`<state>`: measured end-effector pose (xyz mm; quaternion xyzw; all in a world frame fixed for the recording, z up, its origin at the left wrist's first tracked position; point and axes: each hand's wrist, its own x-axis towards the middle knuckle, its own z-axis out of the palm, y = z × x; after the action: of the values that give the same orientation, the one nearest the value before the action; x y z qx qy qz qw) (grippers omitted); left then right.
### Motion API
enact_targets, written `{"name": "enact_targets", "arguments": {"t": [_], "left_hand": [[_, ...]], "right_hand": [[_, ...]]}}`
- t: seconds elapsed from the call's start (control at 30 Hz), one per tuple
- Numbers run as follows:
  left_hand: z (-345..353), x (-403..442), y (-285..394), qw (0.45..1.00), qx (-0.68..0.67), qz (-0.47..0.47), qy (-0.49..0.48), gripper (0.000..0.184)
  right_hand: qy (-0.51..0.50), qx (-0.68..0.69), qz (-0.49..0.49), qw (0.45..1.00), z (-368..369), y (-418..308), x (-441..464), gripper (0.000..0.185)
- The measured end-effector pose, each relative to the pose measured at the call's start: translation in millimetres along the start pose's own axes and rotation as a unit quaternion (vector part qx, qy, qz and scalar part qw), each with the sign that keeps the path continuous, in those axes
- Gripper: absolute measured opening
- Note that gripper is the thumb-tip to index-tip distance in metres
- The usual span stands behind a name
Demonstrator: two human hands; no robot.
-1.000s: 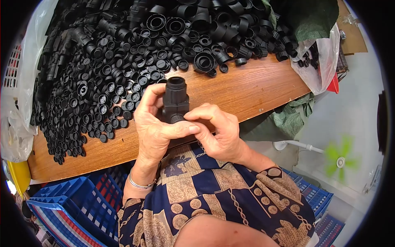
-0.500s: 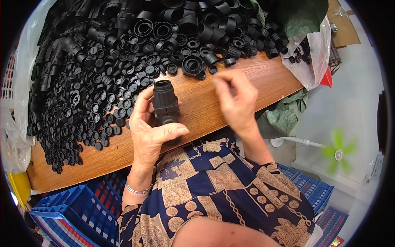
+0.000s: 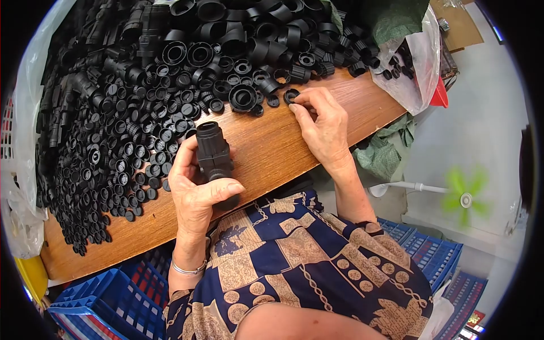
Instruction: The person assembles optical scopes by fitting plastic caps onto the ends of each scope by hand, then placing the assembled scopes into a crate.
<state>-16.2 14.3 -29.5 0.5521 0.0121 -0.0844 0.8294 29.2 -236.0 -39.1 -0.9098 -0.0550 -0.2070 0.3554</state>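
My left hand (image 3: 195, 195) is wrapped round a black cylindrical assembly (image 3: 213, 148), its round opening pointing up, above the wooden table's front edge. Farther right, my right hand (image 3: 326, 127) pinches a black ring (image 3: 290, 96) between thumb and fingertips at the edge of the parts pile. Small black caps (image 3: 273, 101) and a larger ribbed ring (image 3: 243, 98) lie just left of those fingertips.
A large heap of black parts (image 3: 170, 102) covers the back and left of the wooden table (image 3: 266, 147). Plastic bags (image 3: 416, 85) flank it. Blue crates (image 3: 107, 294) stand below, left and right. A green fan (image 3: 465, 199) spins at right.
My right hand has left the assembly and moved right and away from me, and now grips a black ring. My left hand still holds the assembly. The view has shifted slightly.
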Motion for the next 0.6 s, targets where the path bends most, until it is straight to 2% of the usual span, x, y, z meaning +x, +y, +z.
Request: {"name": "enact_targets", "arguments": {"t": [0.1, 0.2, 0.33, 0.37, 0.47, 0.53, 0.6], "left_hand": [[1, 0, 0, 1.000, -0.006, 0.000, 0.001, 0.081], [3, 0, 0, 1.000, -0.008, 0.000, 0.000, 0.080], [1, -1, 1, 1.000, -0.020, -0.016, 0.001, 0.079], [2, -2, 2, 0.999, -0.033, -0.022, 0.005, 0.079], [-3, 0, 2, 0.993, -0.117, -0.022, 0.003, 0.076], [-6, 4, -3, 0.982, -0.190, -0.015, -0.001, 0.075], [-3, 3, 2, 0.964, -0.262, -0.047, -0.017, 0.073]], "right_hand": [[0.003, 0.030, -0.010, 1.000, -3, -11, -5, 0.009], [-0.057, 0.042, -0.084, 0.994, -1, -26, -14, 0.009], [-0.106, 0.072, -0.157, 0.979, 16, -37, -23, 0.019], [-0.091, 0.089, -0.158, 0.979, 17, -38, -24, 0.022], [-0.047, 0.140, -0.165, 0.975, 15, -40, -27, 0.035], [-0.037, 0.192, -0.232, 0.953, 13, -45, -37, 0.062], [-0.059, 0.212, -0.267, 0.938, 16, -56, -54, 0.069]]}}
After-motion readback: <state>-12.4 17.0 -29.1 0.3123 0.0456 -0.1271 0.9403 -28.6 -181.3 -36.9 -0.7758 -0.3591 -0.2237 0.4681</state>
